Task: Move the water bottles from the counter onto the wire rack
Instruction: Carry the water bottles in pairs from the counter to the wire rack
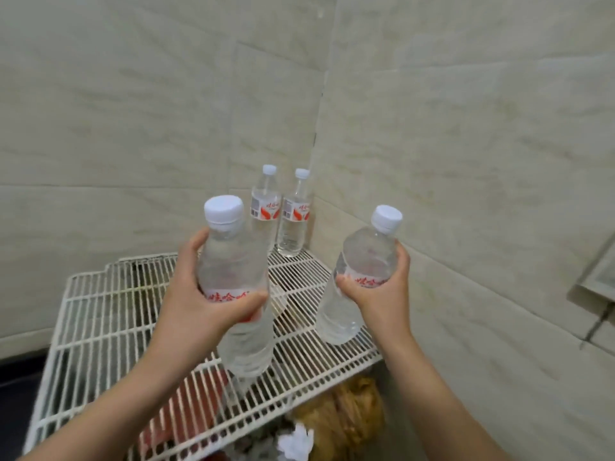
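Note:
My left hand (203, 294) grips a clear water bottle (233, 267) with a white cap and red-lettered label, held above the middle of the white wire rack (100, 314). My right hand (382, 291) grips a second such bottle (362, 261), tilted slightly, over the rack's right side. Two more water bottles stand upright on the rack's far corner against the wall, the left one (265, 204) and the right one (294, 217) touching side by side.
Tiled walls (466, 161) meet in a corner right behind the rack. Under the rack lie a reddish item (189, 414), an orange-brown bag (346, 414) and crumpled white material (296, 442). A dark surface (16, 377) shows at the left.

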`<action>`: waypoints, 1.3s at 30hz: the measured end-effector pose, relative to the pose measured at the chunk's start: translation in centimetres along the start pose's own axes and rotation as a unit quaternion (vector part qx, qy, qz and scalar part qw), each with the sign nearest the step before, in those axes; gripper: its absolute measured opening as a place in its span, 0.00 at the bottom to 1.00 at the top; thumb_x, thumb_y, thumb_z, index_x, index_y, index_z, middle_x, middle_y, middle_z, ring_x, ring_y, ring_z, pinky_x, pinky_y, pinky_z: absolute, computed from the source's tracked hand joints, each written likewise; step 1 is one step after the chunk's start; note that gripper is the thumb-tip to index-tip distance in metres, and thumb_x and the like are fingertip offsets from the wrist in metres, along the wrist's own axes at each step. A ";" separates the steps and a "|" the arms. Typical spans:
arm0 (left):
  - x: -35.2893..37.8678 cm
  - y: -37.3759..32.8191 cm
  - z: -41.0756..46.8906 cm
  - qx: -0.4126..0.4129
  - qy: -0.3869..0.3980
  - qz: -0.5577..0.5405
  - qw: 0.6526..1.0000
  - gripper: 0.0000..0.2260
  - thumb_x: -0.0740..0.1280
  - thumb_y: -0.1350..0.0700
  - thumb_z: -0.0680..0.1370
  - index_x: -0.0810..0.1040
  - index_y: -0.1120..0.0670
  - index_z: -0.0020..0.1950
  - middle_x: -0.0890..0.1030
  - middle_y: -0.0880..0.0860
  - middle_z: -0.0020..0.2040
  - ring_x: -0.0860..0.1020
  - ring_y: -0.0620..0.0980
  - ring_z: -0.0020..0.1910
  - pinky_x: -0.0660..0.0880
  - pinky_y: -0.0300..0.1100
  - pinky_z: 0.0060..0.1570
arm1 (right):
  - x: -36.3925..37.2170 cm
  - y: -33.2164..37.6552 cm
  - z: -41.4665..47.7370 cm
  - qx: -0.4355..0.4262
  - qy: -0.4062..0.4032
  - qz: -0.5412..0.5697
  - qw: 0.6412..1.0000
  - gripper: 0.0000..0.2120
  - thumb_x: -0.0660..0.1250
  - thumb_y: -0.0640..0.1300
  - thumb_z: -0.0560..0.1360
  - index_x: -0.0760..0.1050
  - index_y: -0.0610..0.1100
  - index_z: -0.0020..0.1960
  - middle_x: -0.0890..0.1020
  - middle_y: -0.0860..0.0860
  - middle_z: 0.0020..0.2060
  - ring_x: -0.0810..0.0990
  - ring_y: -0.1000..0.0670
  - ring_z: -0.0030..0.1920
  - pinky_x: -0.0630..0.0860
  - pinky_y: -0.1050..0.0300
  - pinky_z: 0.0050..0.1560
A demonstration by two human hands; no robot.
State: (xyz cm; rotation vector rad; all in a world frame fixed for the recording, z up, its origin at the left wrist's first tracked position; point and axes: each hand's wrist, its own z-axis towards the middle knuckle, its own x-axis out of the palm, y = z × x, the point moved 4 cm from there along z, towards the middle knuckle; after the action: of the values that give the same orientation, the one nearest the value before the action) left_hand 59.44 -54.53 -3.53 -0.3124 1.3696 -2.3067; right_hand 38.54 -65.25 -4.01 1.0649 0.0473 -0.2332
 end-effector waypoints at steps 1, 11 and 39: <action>-0.2 0.2 0.4 -0.001 -0.014 0.012 1.000 0.35 0.77 0.63 0.62 0.64 0.31 0.52 0.76 0.40 0.52 0.77 0.36 0.49 0.72 0.36 0.48 | 0.9 -0.8 1.4 0.001 0.014 -0.003 1.000 0.39 0.77 0.36 0.61 0.61 0.50 0.66 0.71 0.65 0.46 0.74 0.56 0.51 0.70 0.58 0.53; -2.3 1.9 1.7 -0.014 -0.172 0.079 0.982 0.34 0.79 0.63 0.60 0.67 0.32 0.51 0.78 0.45 0.51 0.78 0.43 0.49 0.73 0.39 0.46 | 9.6 -8.5 15.4 0.029 0.120 -0.014 0.992 0.40 0.75 0.40 0.63 0.59 0.49 0.69 0.76 0.46 0.62 0.75 0.43 0.59 0.72 0.52 0.56; 14.9 12.6 21.4 -0.011 -0.115 0.173 0.978 0.31 0.76 0.51 0.64 0.61 0.27 0.52 0.72 0.32 0.48 0.77 0.42 0.49 0.79 0.46 0.48 | 13.1 -14.0 23.4 0.011 0.199 0.010 0.980 0.40 0.78 0.49 0.60 0.59 0.59 0.64 0.73 0.56 0.56 0.75 0.56 0.54 0.70 0.65 0.46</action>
State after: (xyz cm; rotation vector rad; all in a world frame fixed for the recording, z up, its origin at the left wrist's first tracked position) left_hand 58.17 -83.48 -4.54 -0.3088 1.2253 -1.9072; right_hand 46.55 -94.28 -6.66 1.1214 0.3948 0.0016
